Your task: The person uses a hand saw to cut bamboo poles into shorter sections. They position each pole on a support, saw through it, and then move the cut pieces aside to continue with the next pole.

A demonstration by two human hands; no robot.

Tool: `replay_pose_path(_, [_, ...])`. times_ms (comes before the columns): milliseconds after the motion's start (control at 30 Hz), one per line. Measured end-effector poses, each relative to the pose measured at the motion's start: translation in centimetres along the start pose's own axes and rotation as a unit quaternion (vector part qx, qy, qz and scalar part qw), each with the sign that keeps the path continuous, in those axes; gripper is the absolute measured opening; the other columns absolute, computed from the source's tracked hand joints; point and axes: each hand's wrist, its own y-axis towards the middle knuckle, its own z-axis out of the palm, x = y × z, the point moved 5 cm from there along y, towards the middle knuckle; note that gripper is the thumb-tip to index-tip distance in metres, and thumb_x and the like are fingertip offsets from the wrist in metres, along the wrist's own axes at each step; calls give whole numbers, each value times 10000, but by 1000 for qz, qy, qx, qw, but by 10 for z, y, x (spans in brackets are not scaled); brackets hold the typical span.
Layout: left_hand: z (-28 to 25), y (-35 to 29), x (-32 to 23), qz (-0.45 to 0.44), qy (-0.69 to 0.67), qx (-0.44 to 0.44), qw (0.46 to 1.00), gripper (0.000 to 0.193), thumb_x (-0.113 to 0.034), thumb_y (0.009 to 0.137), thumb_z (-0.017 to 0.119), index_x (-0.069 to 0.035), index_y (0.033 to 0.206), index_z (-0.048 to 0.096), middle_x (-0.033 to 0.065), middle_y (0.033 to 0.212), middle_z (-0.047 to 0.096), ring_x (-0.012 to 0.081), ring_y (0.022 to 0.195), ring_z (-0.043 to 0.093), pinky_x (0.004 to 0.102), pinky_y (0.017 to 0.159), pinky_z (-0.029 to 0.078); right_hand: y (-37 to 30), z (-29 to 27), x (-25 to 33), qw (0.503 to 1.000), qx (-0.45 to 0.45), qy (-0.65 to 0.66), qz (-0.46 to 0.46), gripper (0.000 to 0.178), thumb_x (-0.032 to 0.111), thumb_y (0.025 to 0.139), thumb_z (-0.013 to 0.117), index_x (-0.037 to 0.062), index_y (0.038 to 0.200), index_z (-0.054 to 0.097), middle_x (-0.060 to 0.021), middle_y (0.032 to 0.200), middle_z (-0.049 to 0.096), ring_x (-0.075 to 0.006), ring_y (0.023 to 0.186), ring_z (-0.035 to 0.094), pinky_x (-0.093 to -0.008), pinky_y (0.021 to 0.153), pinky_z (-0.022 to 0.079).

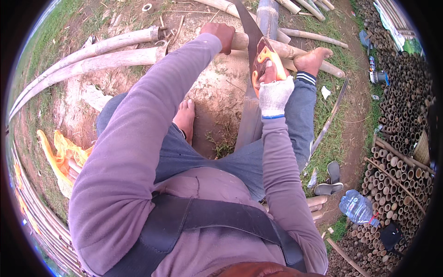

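My left hand (220,37) is wrapped round a bamboo pole (240,41) that lies crosswise in front of me. In my gloved right hand (276,94) is the orange and brown handle of a handsaw (252,32), its blade pointing away from me. The blade stands across the pole just right of my left hand; the teeth against the bamboo are hard to make out. My bare right foot (309,61) rests on the pole farther right. A thick bamboo length (250,122) runs lengthwise beneath, between my legs. My left foot (185,116) is on the ground.
Long bamboo poles (115,60) lie at the left, near an orange mesh bag (69,150). Stacked cut bamboo (401,106) lines the right side. A large plastic bottle (357,206) and dark shoes (330,181) lie at the right. More bamboo pieces (310,8) lie ahead.
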Motion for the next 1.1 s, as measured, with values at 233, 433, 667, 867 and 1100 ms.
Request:
replay_pose_path(233, [5,-9,9,-18,-4,35,999,577,-347,843,865,-144,1355,693,109,1201,797,294,1099,783,448,951,633,-144,-86,-8,995,-22,32,87,251,223,1059,741,4,1042,619,-44,728,658,-91,582,613,-255,555,542])
replay_pose_path(433, [9,-4,3,-16,0,22,1000,581,-335,836,872,-127,1345,685,114,1159,796,302,1078,782,452,928,633,-106,-74,-34,971,12,199,131,190,96,1064,695,-16,1206,636,-134,1044,737,-178,814,724,-296,653,600])
replay_pose_path(667, [5,-1,-18,24,-19,22,999,576,-340,822,878,-142,1326,682,116,1146,794,301,1066,782,456,916,634,-32,-21,-11,1000,-10,25,-8,283,277,1052,775,24,1104,658,-18,693,643,-89,553,603,-264,503,488])
replay_pose_path(867, [5,-7,4,-24,11,34,999,558,-366,864,878,-150,1352,714,96,1181,807,269,1076,789,427,943,636,-180,-116,3,998,-2,-14,59,254,233,1071,708,9,1029,597,-81,722,667,-123,586,657,-274,525,552])
replay_pose_path(1100, [-2,4,-7,5,8,-3,1000,584,-362,827,882,-126,1329,699,115,1157,803,307,1074,785,442,930,628,7,4,-10,996,3,55,72,241,189,1053,758,0,1139,635,-59,913,683,-113,666,625,-266,602,553])
